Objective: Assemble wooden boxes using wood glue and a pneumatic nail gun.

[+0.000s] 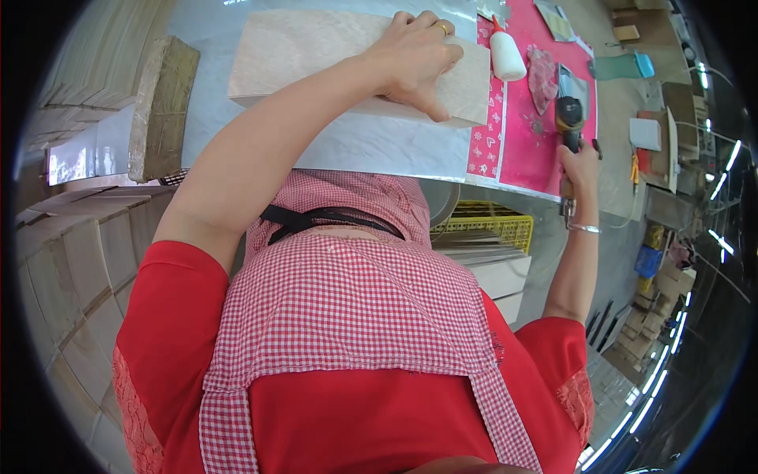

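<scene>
A long pale wooden box (316,47) lies on the table before me, its top marked with faint grain. My left hand (418,63) reaches across its right part, fingers curled over the top toward the far side and thumb at the near edge. Off to the right, my right hand (580,162) is wrapped around the handle of a black and yellow air nail gun (569,114). The tool is over the pink mat, apart from the box. Its trigger is hard to make out.
A white glue bottle (508,55) with a red tip and a crumpled pink cloth (542,79) lie on the pink mat (525,150). At the left stands a tape-wrapped block (162,110), with stacked boards (87,261) beyond. A yellow crate (505,225) sits below the table edge.
</scene>
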Demonstrator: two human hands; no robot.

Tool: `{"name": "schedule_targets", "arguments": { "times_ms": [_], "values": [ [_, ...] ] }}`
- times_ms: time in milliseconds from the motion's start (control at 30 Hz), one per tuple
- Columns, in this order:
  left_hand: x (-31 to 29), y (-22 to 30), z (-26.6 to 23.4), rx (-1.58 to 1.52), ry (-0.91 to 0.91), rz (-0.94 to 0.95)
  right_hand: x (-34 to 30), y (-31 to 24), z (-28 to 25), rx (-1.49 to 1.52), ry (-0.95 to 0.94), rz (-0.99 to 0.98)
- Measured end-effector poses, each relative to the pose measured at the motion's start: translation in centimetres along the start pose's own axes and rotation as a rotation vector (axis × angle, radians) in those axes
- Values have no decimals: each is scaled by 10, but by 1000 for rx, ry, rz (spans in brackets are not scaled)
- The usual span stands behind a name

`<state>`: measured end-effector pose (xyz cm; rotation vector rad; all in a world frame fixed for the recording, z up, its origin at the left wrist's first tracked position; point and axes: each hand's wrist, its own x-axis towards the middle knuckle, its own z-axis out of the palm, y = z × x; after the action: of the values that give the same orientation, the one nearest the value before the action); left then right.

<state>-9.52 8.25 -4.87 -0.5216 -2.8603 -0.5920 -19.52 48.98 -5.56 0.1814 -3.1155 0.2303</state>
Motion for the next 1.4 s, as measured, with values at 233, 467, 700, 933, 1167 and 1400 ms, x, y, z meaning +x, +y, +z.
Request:
{"name": "schedule_targets", "arguments": {
  "times_ms": [233, 467, 700, 933, 1167, 1400],
  "values": [
    [0, 6, -23, -5, -80, -15, -99, -119, -94, 526, -229, 85],
    [-1, 8, -27, -71, -161, -10, -124, -161, -107, 588, -320, 16],
    [-12, 18, -2, 335, 168, -36, -123, -167, -105, 522, -375, 54],
    [-4, -1, -20, -114, -35, 48, -128, -176, -104, 600, -352, 113],
    [-36, -18, -24, 97, 123, 74, -123, -182, -112, 487, -383, 53],
    [-118, -100, -98, 2, 149, 228, -133, -196, -114, 515, -348, -13]
  ]
}}
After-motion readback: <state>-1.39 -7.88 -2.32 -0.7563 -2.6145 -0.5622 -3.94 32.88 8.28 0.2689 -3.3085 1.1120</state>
